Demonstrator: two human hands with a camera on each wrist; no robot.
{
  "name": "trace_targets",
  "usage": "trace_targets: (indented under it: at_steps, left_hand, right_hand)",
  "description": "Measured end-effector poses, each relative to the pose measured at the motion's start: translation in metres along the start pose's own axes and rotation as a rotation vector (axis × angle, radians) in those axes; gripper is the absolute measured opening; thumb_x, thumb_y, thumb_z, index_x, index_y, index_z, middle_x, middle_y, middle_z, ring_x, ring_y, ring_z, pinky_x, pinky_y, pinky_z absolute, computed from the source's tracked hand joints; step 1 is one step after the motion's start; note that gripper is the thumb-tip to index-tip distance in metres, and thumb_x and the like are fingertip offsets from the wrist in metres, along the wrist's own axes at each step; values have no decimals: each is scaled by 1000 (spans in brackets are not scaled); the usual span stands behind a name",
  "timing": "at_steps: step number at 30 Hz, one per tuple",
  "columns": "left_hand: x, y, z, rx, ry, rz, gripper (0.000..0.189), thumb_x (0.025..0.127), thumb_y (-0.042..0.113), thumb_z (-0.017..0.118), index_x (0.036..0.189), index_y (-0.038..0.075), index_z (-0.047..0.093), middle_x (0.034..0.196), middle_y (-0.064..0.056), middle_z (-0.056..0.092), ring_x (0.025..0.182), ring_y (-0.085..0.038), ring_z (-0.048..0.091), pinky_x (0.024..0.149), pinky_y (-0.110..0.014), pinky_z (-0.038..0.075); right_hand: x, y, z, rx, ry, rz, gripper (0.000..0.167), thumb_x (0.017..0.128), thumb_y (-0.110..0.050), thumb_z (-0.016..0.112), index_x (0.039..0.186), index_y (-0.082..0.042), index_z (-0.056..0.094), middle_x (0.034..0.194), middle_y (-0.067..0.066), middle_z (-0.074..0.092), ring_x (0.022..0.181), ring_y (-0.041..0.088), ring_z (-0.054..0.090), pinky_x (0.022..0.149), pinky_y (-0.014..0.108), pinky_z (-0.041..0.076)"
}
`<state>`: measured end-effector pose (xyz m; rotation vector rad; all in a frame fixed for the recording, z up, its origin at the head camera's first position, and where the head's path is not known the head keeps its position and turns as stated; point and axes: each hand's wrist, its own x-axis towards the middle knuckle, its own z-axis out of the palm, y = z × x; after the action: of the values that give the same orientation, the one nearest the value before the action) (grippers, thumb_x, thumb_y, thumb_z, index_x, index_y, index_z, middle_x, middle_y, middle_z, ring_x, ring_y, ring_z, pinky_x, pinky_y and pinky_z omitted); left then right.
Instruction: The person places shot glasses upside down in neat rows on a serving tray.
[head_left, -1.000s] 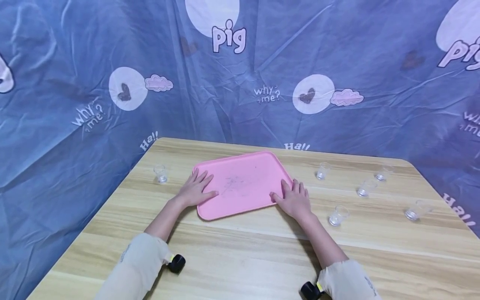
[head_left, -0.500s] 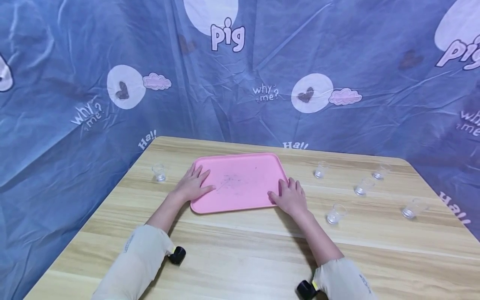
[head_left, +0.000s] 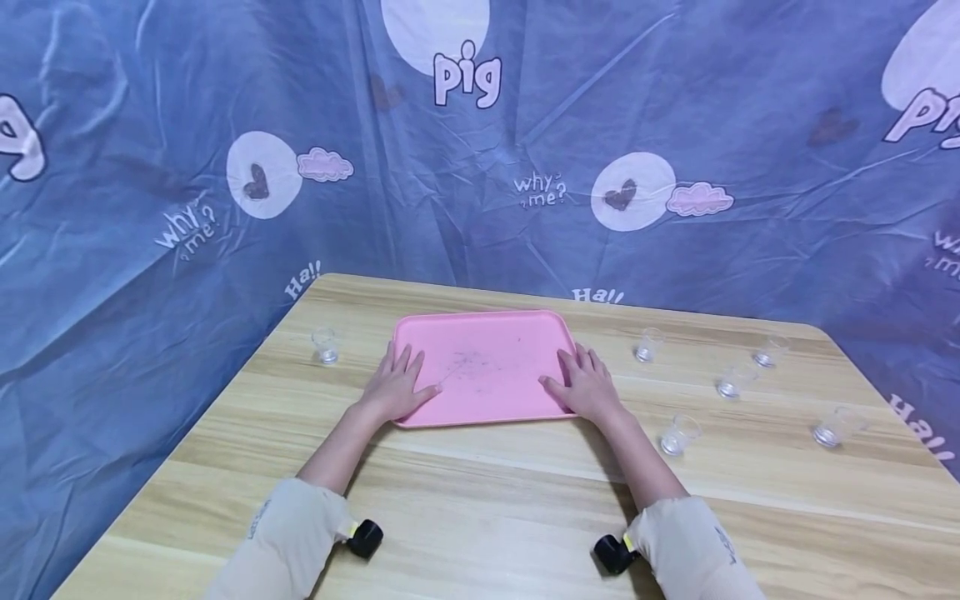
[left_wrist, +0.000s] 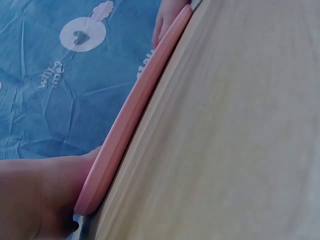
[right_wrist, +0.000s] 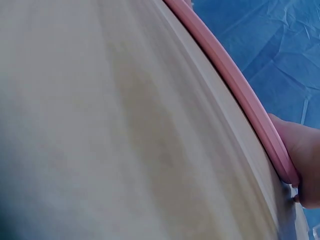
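Note:
A pink rectangular tray (head_left: 498, 354) with a low rim lies flat on the wooden table in the head view, its long edges running left to right. My left hand (head_left: 392, 392) rests on its left end, fingers spread over the rim and thumb on the inside. At the opposite end my right hand (head_left: 591, 387) lies over the rim in the same way, thumb inward. Both wrist views show the tray's near edge (left_wrist: 120, 132) low against the tabletop, with the palms at its corners. Fingertips are hidden in those views.
One small clear cup (head_left: 326, 346) stands left of the tray. Several more clear cups, such as one near the right forearm (head_left: 678, 435), stand at right. A blue printed cloth (head_left: 480, 225) hangs behind the wooden table (head_left: 480, 517).
Between my hands the tray has turned clockwise, from slanting up at the right to nearly level. Both hands stayed on its ends. The cups kept their places.

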<state>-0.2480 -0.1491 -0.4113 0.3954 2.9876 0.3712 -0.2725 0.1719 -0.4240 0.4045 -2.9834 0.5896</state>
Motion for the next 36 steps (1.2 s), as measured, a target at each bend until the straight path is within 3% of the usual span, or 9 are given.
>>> trace_targets:
  at_steps: [10, 17, 28, 36]
  left_hand:
    - [12, -21, 0, -96, 73, 112, 73, 89, 47, 50, 141, -1, 32, 147, -21, 18, 134, -39, -2, 110, -48, 3]
    - [20, -33, -1, -105, 118, 163, 70, 88, 45, 54, 139, 1, 37, 146, -19, 23, 135, -38, 2, 110, -47, 4]
    - [14, -25, -3, -55, 64, 124, 71, 91, 47, 47, 141, 0, 31, 148, -20, 16, 134, -39, -3, 109, -50, 5]
    - [10, -21, -1, -91, 60, 122, 71, 90, 47, 49, 142, 1, 31, 148, -19, 17, 135, -37, -3, 109, -50, 5]
  right_hand:
    - [-20, -24, 4, -67, 29, 106, 69, 89, -46, 50, 136, 3, 37, 138, 35, 23, 125, 52, 19, 103, 59, 18]
    - [-28, -39, 6, -70, 12, 177, 72, 88, -48, 48, 137, 4, 35, 138, 36, 20, 126, 50, 17, 104, 59, 16]
    - [-23, -33, 5, -67, 8, 148, 71, 88, -47, 50, 136, 4, 35, 138, 37, 20, 127, 50, 16, 105, 58, 14]
    - [-30, -36, 4, -71, -26, 171, 73, 90, -46, 48, 137, 7, 32, 138, 39, 16, 128, 50, 14, 106, 58, 13]
